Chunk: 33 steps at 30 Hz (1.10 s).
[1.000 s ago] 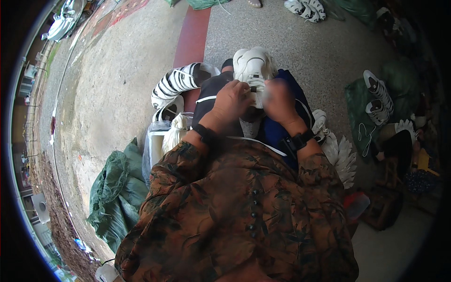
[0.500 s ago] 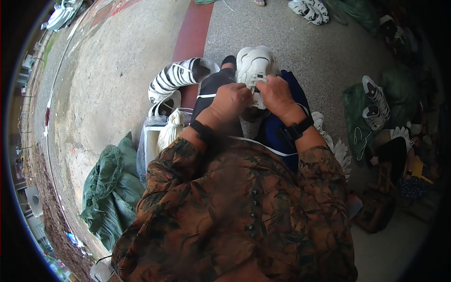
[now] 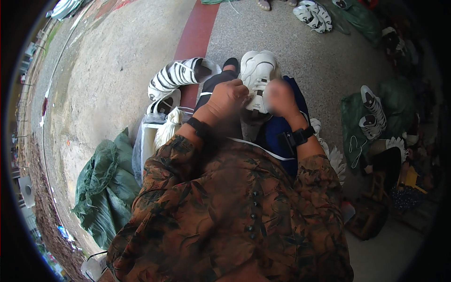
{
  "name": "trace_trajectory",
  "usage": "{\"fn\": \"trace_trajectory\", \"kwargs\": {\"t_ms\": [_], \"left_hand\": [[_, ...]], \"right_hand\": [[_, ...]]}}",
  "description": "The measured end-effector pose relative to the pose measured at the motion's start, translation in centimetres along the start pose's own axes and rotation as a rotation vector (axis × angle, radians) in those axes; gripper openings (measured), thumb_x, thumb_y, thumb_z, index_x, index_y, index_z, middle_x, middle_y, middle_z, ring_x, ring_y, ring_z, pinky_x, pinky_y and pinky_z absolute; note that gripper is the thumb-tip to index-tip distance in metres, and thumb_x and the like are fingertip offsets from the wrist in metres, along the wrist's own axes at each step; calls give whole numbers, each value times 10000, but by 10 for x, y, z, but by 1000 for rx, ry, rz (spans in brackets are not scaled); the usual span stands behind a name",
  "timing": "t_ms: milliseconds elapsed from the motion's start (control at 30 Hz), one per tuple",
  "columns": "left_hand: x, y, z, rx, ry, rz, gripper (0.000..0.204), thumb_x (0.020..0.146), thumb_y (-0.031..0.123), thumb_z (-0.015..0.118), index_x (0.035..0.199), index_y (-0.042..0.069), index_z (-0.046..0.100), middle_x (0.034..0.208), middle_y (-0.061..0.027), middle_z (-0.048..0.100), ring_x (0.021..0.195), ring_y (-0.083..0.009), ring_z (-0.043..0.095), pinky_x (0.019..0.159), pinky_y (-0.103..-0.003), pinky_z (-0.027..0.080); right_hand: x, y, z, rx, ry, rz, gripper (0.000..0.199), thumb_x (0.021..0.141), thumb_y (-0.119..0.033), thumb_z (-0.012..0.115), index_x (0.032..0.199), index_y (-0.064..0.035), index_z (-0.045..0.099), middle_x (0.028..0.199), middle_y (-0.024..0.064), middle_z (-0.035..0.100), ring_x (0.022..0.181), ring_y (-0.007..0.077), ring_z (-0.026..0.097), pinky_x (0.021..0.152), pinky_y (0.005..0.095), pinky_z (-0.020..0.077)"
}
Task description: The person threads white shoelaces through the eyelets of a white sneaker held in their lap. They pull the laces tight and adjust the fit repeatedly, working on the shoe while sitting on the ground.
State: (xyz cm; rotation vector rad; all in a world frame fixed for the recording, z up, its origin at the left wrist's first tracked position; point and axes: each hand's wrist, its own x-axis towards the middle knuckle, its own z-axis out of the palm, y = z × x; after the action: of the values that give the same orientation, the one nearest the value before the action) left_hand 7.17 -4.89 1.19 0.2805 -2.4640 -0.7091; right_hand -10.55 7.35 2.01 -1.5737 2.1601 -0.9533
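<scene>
A pair of white sneakers [image 3: 262, 66] sits on my lap, toes pointing away from me. White laces [image 3: 259, 84] cross the tongue of the nearer shoe. At its left side my left hand [image 3: 229, 96] is closed in a pinch; what its fingertips hold, if anything, is too small to make out. Against the shoe's right side is my right hand [image 3: 281, 97], its fingers smeared by blur. A bundle of white laces [image 3: 169, 128] hangs by my left forearm.
Stacked black-and-white sneakers [image 3: 174, 80] stand left of my leg, with a green sack [image 3: 105, 181] nearer me. More sneakers lie at the far right [image 3: 314, 16] and on green sacking [image 3: 373, 110] at right. A person's feet [image 3: 265, 4] show at the top.
My hands have parted from the middle of the lacing, the right one shifting rightward and the left slightly left. More of the shoe's tongue and laces now shows. The whole view has shifted slightly.
</scene>
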Motion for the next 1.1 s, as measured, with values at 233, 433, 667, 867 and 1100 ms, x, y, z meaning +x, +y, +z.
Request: {"fn": "trace_trajectory", "kwargs": {"t_ms": [233,433,667,867,1100], "left_hand": [[2,-4,1,100,9,29,34,720,71,623,727,96,601,723,-72,552,691,-273,601,586,-362,484],[11,-12,-25,259,298,-38,45,700,57,605,712,95,586,730,-64,561,657,-262,592,528,-349,475],[3,20,-17,96,185,-17,204,663,85,685,841,80,585,1005,-121,554,987,-336,517,820,-415,441],[1,20,18,168,-22,-32,182,703,112,606,876,59,597,1040,-129,537,1002,-287,539,784,-368,500],[17,14,2,116,-38,-42,108,718,111,593,811,61,616,976,-72,574,961,-246,568,747,-335,521]], "right_hand": [[5,1,-10,191,-116,226,154,734,-130,636,685,1,572,645,200,588,638,351,599,582,389,464],[-10,-2,14,-226,208,-66,194,743,-171,658,810,-20,556,749,202,603,731,384,597,649,440,472],[-27,-11,0,-294,23,144,245,771,-170,653,858,-20,480,772,206,595,768,398,597,651,458,462],[-22,-20,-4,-429,-60,157,205,788,-156,629,882,-29,498,752,210,619,759,411,607,667,489,474],[-14,4,-9,-362,-15,72,158,789,-142,606,861,-34,516,739,215,613,750,409,602,665,495,473]]}}
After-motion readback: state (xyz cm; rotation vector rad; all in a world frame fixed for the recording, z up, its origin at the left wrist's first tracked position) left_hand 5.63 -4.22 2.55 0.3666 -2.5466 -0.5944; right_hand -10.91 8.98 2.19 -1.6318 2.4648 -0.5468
